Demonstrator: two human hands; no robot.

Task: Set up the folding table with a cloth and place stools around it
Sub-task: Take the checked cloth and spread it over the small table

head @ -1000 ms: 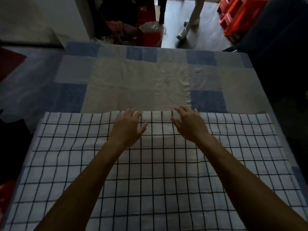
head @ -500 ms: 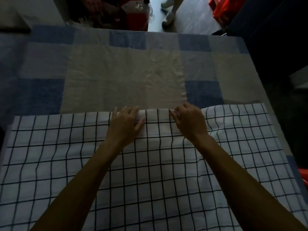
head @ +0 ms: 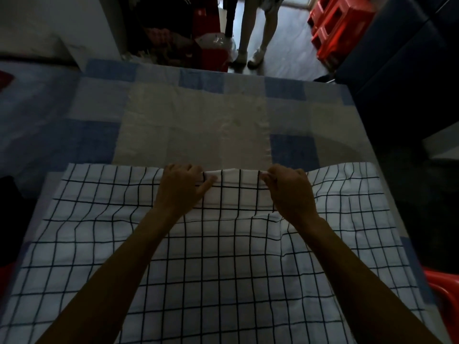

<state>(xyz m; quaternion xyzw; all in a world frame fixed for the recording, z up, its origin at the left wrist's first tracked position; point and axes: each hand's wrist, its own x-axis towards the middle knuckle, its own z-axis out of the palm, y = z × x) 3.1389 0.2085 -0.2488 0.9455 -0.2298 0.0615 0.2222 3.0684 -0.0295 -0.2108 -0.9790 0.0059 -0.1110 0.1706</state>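
Note:
A white cloth with a black grid (head: 223, 264) covers the near half of the folding table (head: 323, 112), whose top shows blue, grey and beige patches. My left hand (head: 180, 188) grips the cloth's far folded edge left of centre. My right hand (head: 289, 188) pinches the same edge right of centre. The edge is lifted and rippled between and beside the hands. A stack of red stools (head: 340, 26) stands on the floor at the far right.
A person's legs and white shoes (head: 253, 45) stand beyond the table's far edge. A red bin with a plastic bag (head: 213, 50) sits beside them. A dark blue cabinet (head: 409, 58) lines the right side. A red plastic object (head: 444, 294) pokes in at lower right.
Both hands went from lying flat on the cloth to curling round its far edge. That edge now rises in a ripple, mostly on the right.

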